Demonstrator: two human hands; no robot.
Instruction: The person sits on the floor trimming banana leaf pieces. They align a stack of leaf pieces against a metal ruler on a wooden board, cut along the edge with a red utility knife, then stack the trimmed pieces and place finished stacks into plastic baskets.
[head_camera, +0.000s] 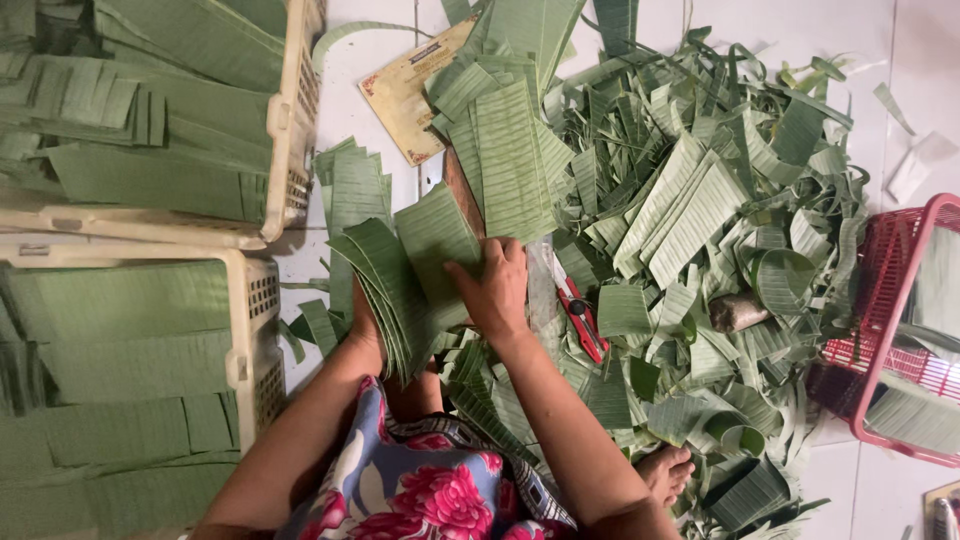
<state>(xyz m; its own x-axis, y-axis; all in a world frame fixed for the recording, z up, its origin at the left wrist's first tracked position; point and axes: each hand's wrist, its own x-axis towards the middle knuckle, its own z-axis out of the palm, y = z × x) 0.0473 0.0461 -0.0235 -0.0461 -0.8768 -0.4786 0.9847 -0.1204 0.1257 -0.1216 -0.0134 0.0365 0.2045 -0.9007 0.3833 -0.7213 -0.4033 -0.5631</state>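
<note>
The person sits on the white tiled floor (370, 90) with a fanned stack of cut banana-leaf pieces (395, 285) held upright between both hands, just in front of the knees. The right hand (493, 290) lies flat against the near face of the stack, fingers spread and pressing on the top leaf piece — palm down, not curled round anything. The left hand (362, 325) is mostly hidden behind the stack; only the wrist and heel of it show, so I cannot tell how its fingers are set, though it props the stack from the far side.

Just beside the right hand, to its right, a red-handled cutter (580, 318) lies on the floor among the trimmings. Beyond it spreads a big heap of leaf offcuts (700, 200), with longer cut strips (510, 150) laid over a brown board.

On the left side stand two cream plastic crates (290, 120) — both packed with flat leaf rectangles. A red basket (890, 300) sits at the right edge, and a printed card (405, 95) lies on the tiles near the top. A bare foot (665, 470) shows among the scraps.
</note>
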